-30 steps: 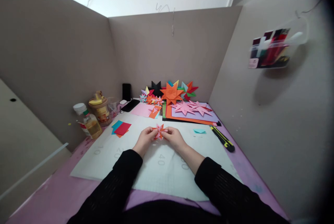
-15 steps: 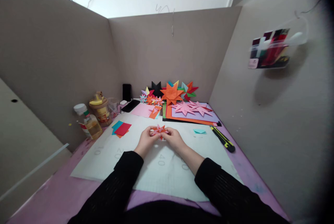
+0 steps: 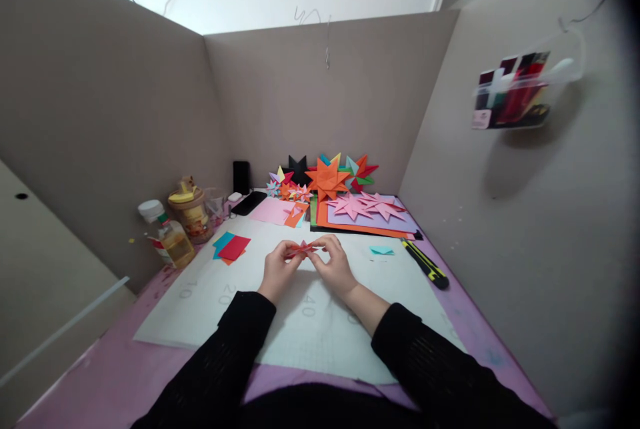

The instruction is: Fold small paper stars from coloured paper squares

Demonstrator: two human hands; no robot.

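A small pink and orange folded paper star (image 3: 303, 248) is held up between both hands over the middle of the white mat (image 3: 300, 342). My left hand (image 3: 279, 269) pinches its left side, and my right hand (image 3: 334, 265) grips its right side with thumb and fingers. The fingers cover parts of its points. To the right on the mat lies a folded turquoise paper piece (image 3: 382, 251). Left of my hands rest red (image 3: 235, 248) and blue paper squares (image 3: 223, 243), with orange paper showing beneath.
A yellow and black cutter (image 3: 425, 263) lies at the right. Behind are pink paper stars (image 3: 350, 206) on stacked sheets and a large orange star (image 3: 329, 179). Along the left stand a bottle (image 3: 175, 242), a jar (image 3: 194, 215) and a phone (image 3: 249, 203). Grey partitions (image 3: 310, 95) enclose the table.
The star has been tilted flatter, so it now shows more edge-on. My right fingers have shifted up and along its right side. The whole view has moved slightly.
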